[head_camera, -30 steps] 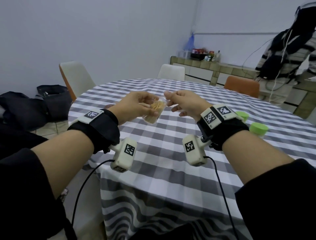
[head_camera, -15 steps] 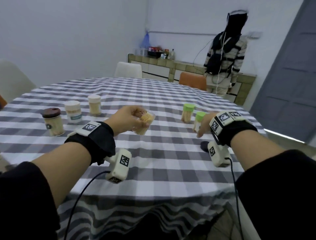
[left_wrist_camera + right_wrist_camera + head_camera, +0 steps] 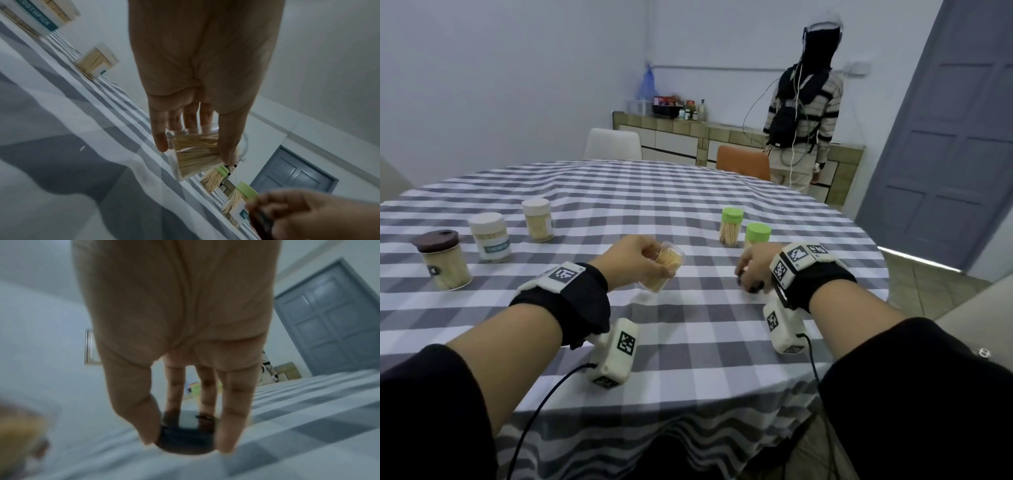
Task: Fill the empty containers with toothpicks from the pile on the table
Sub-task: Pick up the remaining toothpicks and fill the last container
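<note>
- Over the checked tablecloth (image 3: pixel 688 329), left hand (image 3: pixel 635 262) curls fingers and thumb round a clear open container (image 3: pixel 664 265), tilted, packed with toothpicks (image 3: pixel 195 151); held just off the cloth.
- Right hand (image 3: pixel 755 267) down at the cloth, thumb and fingertips (image 3: pixel 228 439) pinching a dark round lid (image 3: pixel 185 441) by its edge; lid touching or barely above the cloth, can't tell.
- Two green-lidded jars (image 3: pixel 731 226) of toothpicks just beyond the right hand.
- Far left: brown-lidded jar (image 3: pixel 443 258) and two white-lidded jars (image 3: pixel 489 241), all filled, upright.
- Another person (image 3: pixel 803 102) stands at the back counter.
</note>
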